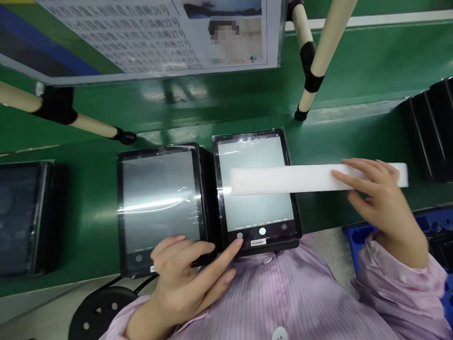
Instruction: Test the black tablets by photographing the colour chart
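The person's left hand is relaxed, not clenched. Its fingers lie loosely over the lower edge of a black-framed tablet in clear film, while the straightened index fingertip touches the bottom edge of a second black-framed tablet just beside it. That second screen glows pale grey, with a camera-style row of small labels and a round white button near its foot, and a small barcode sticker sits on the frame below.

The right hand is grasping a long white foam strip near its right end, fingers laid across it. The strip runs level over the second tablet's screen and out past its right side. Whether it touches the glass is hard to say from here.

Both tablets lie on a glossy green workbench, and a third dark tablet sits farther left, well apart from them. To the right stand black ribbed trays — below them, the corner of a blue plastic crate. Beige tubular rack posts with black joints hold up a laminated printed sheet beyond the bench. The person wears a pink striped smock.
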The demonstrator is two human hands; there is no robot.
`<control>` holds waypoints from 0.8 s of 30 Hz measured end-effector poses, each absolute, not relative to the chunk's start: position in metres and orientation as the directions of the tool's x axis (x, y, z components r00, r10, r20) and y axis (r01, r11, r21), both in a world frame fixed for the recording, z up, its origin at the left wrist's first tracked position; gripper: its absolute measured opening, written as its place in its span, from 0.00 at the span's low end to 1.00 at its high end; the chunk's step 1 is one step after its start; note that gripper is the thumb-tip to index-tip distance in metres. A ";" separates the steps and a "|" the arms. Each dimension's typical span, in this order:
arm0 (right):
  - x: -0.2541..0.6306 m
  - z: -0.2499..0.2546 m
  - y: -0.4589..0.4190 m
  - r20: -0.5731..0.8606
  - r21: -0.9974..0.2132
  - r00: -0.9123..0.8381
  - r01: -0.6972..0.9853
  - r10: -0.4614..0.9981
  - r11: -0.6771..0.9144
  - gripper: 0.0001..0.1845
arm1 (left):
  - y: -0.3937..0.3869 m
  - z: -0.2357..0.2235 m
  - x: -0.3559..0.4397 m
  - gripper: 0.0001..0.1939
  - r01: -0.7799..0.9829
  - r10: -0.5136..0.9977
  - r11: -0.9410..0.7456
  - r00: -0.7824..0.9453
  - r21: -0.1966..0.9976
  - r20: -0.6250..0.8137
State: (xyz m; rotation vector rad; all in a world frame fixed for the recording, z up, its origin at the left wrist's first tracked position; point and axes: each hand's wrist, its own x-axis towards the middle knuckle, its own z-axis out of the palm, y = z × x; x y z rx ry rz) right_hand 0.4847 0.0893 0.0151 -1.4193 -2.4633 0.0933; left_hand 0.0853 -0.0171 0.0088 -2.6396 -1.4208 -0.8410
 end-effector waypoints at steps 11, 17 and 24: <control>0.560 -0.023 0.059 0.444 -0.223 -0.084 0.954 0.892 0.201 0.25 | -0.025 0.012 0.081 0.13 0.788 0.748 -0.589 0.449 0.177 0.489; 0.559 -0.081 0.055 0.487 -0.091 0.093 0.994 0.868 -0.055 0.25 | -0.056 0.003 0.054 0.13 0.877 0.801 -0.453 0.322 0.160 0.505; 0.450 -0.037 0.022 0.606 -0.238 -0.285 0.826 0.743 0.511 0.25 | -0.073 -0.008 0.035 0.11 0.921 0.789 -0.363 0.224 0.139 0.573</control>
